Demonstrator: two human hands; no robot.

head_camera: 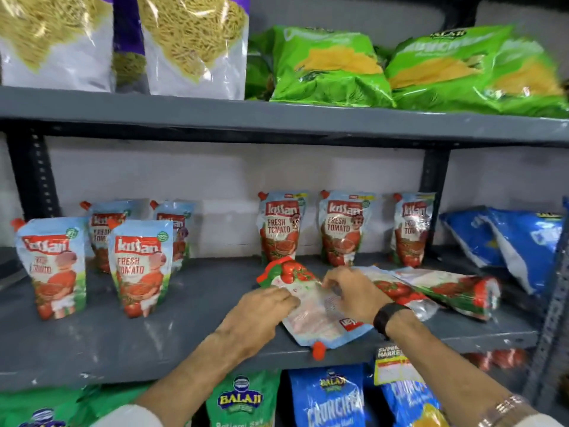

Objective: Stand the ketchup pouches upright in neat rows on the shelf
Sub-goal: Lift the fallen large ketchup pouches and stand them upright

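Several ketchup pouches stand upright on the grey middle shelf (154, 340): a group at the left (140, 266) and three along the back wall (281, 226). One pouch (320, 325) lies flat, back side up, near the front edge with its red cap (319, 349) hanging over the edge. My left hand (261, 306) grips its left side and my right hand (351, 288) presses on its upper part. Two more pouches (455, 288) lie flat just to the right, partly under my right hand.
Blue snack bags (517, 241) lean at the shelf's right end beside a slotted metal post (551, 303). Green snack bags (326, 66) and clear noodle bags (191, 41) fill the upper shelf. Balaji snack bags (243, 399) sit on the shelf below.
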